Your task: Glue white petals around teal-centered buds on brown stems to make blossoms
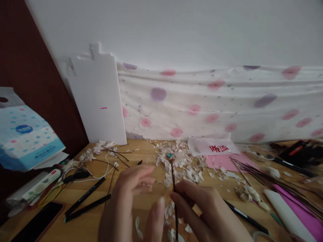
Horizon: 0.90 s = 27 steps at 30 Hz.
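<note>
My right hand (202, 208) pinches a thin dark wire stem (173, 178) that stands upright, with a small pale flower head and a teal bit at its top (171, 156). Beside the stem my left hand (131, 198) hovers with fingers stretched out and apart, holding nothing I can see. Pale petal pieces (186, 168) are heaped on the wooden table (101, 222) just behind the hands, and a few lie under them.
Finished wire flowers (101, 149) lie at left by a white foam board (98, 101). Black pens (85, 201), a dark phone (37, 223) and a blue tissue pack (25, 137) sit at left. A bundle of dark wires (272, 178), pink sheets (300, 211) and a white bag (214, 147) lie at right.
</note>
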{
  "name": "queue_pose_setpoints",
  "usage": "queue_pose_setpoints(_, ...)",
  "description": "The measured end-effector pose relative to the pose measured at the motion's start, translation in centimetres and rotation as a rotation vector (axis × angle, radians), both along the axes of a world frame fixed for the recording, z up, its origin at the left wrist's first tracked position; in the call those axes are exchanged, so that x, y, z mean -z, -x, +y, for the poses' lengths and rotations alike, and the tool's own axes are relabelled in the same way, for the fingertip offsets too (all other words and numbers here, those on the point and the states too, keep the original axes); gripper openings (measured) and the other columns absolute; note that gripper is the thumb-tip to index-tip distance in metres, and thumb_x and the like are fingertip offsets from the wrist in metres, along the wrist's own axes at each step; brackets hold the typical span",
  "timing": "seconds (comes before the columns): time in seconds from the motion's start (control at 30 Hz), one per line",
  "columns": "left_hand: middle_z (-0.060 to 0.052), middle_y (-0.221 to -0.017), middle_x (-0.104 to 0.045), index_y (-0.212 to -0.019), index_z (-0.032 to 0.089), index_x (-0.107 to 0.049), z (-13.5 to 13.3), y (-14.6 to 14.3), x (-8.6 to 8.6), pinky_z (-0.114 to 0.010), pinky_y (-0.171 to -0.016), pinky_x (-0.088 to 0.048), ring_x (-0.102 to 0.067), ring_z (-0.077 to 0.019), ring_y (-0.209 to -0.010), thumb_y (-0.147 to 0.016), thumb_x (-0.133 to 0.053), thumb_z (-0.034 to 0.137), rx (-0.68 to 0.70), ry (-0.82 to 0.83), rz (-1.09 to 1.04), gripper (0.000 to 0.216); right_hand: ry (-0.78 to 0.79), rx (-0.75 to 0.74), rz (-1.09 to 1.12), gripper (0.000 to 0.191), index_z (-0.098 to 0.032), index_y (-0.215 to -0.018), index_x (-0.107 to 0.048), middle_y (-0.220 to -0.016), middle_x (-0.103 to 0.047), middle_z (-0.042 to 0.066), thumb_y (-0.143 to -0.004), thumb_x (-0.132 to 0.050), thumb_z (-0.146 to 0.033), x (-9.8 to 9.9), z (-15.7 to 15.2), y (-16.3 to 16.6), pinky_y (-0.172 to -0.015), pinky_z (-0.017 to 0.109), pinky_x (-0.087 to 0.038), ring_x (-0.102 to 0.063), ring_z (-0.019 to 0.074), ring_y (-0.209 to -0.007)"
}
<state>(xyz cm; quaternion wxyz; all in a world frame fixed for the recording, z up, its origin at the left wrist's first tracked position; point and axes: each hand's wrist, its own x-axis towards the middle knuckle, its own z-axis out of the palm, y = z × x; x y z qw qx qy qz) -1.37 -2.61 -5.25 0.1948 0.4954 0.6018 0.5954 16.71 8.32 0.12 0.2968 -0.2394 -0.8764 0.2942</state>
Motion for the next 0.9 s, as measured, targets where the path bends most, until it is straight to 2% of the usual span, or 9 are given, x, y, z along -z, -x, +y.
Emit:
queue_pose_setpoints(0.03,-0.004,-0.139,-0.068,-0.134,0.046,-0.066,0.7,-0.6,-0.9,-0.049,-0.106,-0.053,-0.058,-0.0348,-0.133,-0.099,-0.063,0.048,-0.092,0.04,-0.028,0.035,0.005,-0.013,0.012,0.032,-0.024,-0.074,-0.054,-0.058,-0.062,-0.004,-0.105,-0.05,-0.031,0.0,0.0,0.1,-0.044,0.021,-0.039,-0.055,0.0113,-0.046)
queue_pose_setpoints(0.07,-0.004,-0.14,-0.068,-0.132,0.047,-0.067,1.4,-1.2,-1.7,-0.047,-0.103,-0.054,-0.059,-0.0342,-0.13,-0.099,-0.062,0.052,-0.075,0.082,-0.068,0.034,0.014,-0.022,0.025,0.03,-0.024,-0.075,-0.056,-0.059,-0.064,-0.004,-0.104,-0.05,-0.028,-0.1,0.0,0.3,-0.045,0.021,-0.041,-0.057,0.0116,-0.047)
queue_pose_setpoints(0.17,-0.006,-0.125,-0.075,-0.118,0.04,-0.074,3.5,-2.4,-3.5,-0.038,-0.086,-0.058,-0.068,-0.0302,-0.113,-0.095,-0.065,0.06,0.182,0.122,-0.195,0.032,0.054,-0.061,0.051,0.021,-0.024,-0.085,-0.064,-0.071,-0.073,-0.001,-0.101,-0.051,-0.022,-0.2,0.1,0.8,-0.053,0.019,-0.05,-0.068,0.0132,-0.057)
queue_pose_setpoints(0.33,-0.003,-0.083,-0.072,-0.082,0.026,-0.073,5.6,-2.4,-5.2,-0.031,-0.078,-0.051,-0.068,-0.0217,-0.084,-0.095,-0.067,0.059,0.29,-0.017,-0.338,0.036,0.01,-0.098,0.088,0.023,-0.024,-0.081,-0.065,-0.06,-0.067,-0.003,-0.1,-0.053,-0.023,0.3,0.9,0.8,-0.044,0.019,-0.044,-0.059,0.012,-0.045)
queue_pose_setpoints(0.43,-0.001,-0.075,-0.069,-0.076,0.025,-0.073,5.7,-1.8,-5.3,-0.029,-0.073,-0.05,-0.064,-0.019,-0.076,-0.092,-0.071,0.059,0.374,-0.034,-0.447,0.038,-0.057,0.001,0.229,0.027,-0.024,-0.075,-0.066,-0.058,-0.065,-0.004,-0.101,-0.059,-0.026,0.2,1.0,0.1,-0.047,0.019,-0.046,-0.059,0.0113,-0.047)
queue_pose_setpoints(0.53,-0.001,-0.074,-0.069,-0.073,0.025,-0.075,5.4,-1.5,-4.9,-0.027,-0.071,-0.047,-0.062,-0.0176,-0.076,-0.088,-0.076,0.059,0.432,-0.019,-0.514,0.038,-0.144,0.248,0.494,0.009,-0.027,-0.1,-0.073,-0.075,-0.072,-0.001,-0.095,-0.071,-0.02,-0.2,1.0,-0.5,-0.058,0.021,-0.056,-0.067,0.0141,-0.062)
queue_pose_setpoints(0.6,-0.001,-0.075,-0.069,-0.072,0.025,-0.076,5.2,-1.4,-4.6,-0.027,-0.07,-0.046,-0.061,-0.0172,-0.076,-0.087,-0.078,0.058,0.493,0.009,-0.534,0.037,-0.2,0.321,0.604,0.028,-0.028,-0.115,-0.071,-0.088,-0.072,0.0,-0.092,-0.073,-0.012,-0.2,1.0,-0.6,-0.064,0.022,-0.058,-0.067,0.015,-0.073)
queue_pose_setpoints(0.77,-0.001,-0.076,-0.068,-0.075,0.024,-0.074,5.3,-1.9,-4.4,-0.027,-0.072,-0.048,-0.061,-0.0174,-0.078,-0.09,-0.074,0.058,0.626,0.082,-0.544,0.037,-0.294,0.193,0.635,0.026,-0.025,-0.107,-0.069,-0.09,-0.068,0.001,-0.091,-0.072,-0.005,-0.1,1.4,-0.3,-0.07,0.026,-0.057,-0.065,0.0159,-0.084)
queue_pose_setpoints(0.9,-0.001,-0.077,-0.068,-0.076,0.024,-0.071,5.3,-2.1,-4.4,-0.027,-0.066,-0.048,-0.059,-0.017,-0.074,-0.093,-0.071,0.057,0.675,0.106,-0.535,0.037,-0.307,0.186,0.631,0.024,-0.025,-0.101,-0.068,-0.088,-0.068,0.0,-0.092,-0.069,-0.003,-0.1,1.4,-0.2,-0.069,0.029,-0.056,-0.065,0.0165,-0.083)
